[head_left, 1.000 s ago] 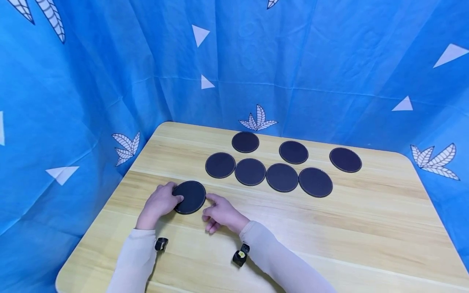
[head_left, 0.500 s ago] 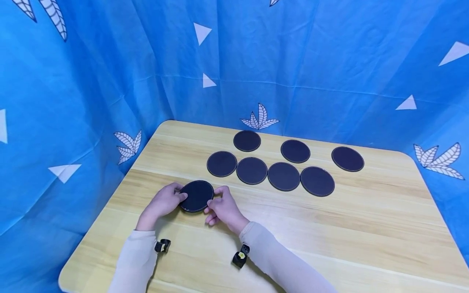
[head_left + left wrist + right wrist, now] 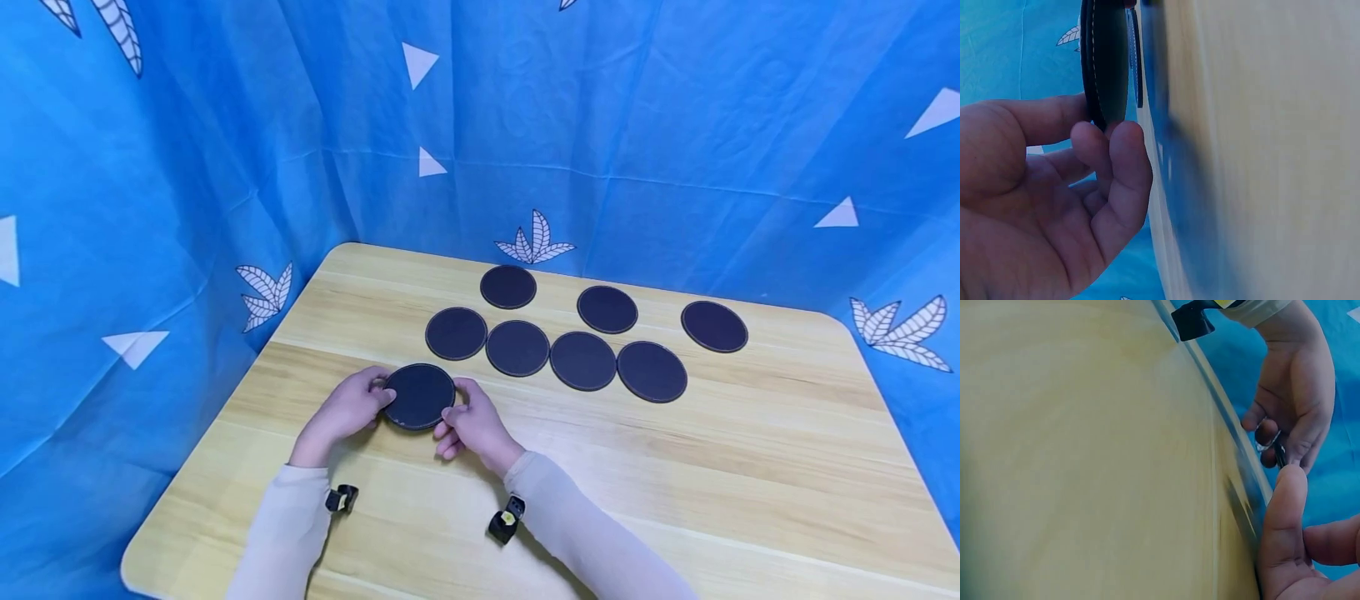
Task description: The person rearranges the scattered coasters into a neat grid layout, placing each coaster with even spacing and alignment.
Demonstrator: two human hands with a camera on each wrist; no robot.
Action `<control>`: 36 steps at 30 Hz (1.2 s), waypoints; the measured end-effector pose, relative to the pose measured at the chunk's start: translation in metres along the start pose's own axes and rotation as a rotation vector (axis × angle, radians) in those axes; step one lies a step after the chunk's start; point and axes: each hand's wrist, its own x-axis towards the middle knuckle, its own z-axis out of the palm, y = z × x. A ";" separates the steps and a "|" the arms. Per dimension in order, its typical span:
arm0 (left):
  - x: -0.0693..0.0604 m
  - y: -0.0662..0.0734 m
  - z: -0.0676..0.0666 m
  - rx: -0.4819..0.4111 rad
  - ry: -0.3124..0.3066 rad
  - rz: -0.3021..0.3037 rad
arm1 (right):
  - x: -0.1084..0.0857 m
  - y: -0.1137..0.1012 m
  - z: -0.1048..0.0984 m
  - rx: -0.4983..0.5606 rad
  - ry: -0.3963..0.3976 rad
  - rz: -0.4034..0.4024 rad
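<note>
A round black coaster (image 3: pixel 420 396) with pale edge stitching is held between both hands, lifted off the wooden table at the left. My left hand (image 3: pixel 352 406) pinches its left edge, thumb on top and fingers beneath. At the opposite edge my right hand (image 3: pixel 480 425) pinches it, with the lower fingers curled below. The left wrist view shows the coaster (image 3: pixel 1110 62) nearly edge-on above the left hand's (image 3: pixel 1054 181) fingertips. From the right wrist, the right thumb hides most of the coaster, and only a dark sliver (image 3: pixel 1280 455) shows by the left hand (image 3: pixel 1297 387).
Behind the hands, a row of touching black coasters (image 3: pixel 517 348) lies flat on the table (image 3: pixel 712 483). Three more, including one at far right (image 3: pixel 715 326), lie spaced apart along the back edge. A blue patterned curtain (image 3: pixel 525 108) hangs close behind the table.
The right hand went from touching the coaster's edge with a fingertip to pinching it. Both hands have shifted right with the coaster, which has come along between them. The other coasters stay put.
</note>
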 end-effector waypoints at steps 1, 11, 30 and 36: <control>0.001 0.001 0.001 -0.006 -0.006 0.004 | 0.000 0.000 -0.003 -0.001 -0.002 0.005; 0.008 0.008 0.013 -0.105 -0.128 0.009 | 0.003 -0.004 -0.018 -0.036 0.016 0.039; 0.011 0.013 0.023 -0.090 -0.174 -0.032 | 0.009 -0.007 -0.022 -0.097 0.044 0.079; 0.010 0.016 0.025 -0.140 -0.188 -0.062 | 0.009 -0.008 -0.022 -0.106 0.048 0.083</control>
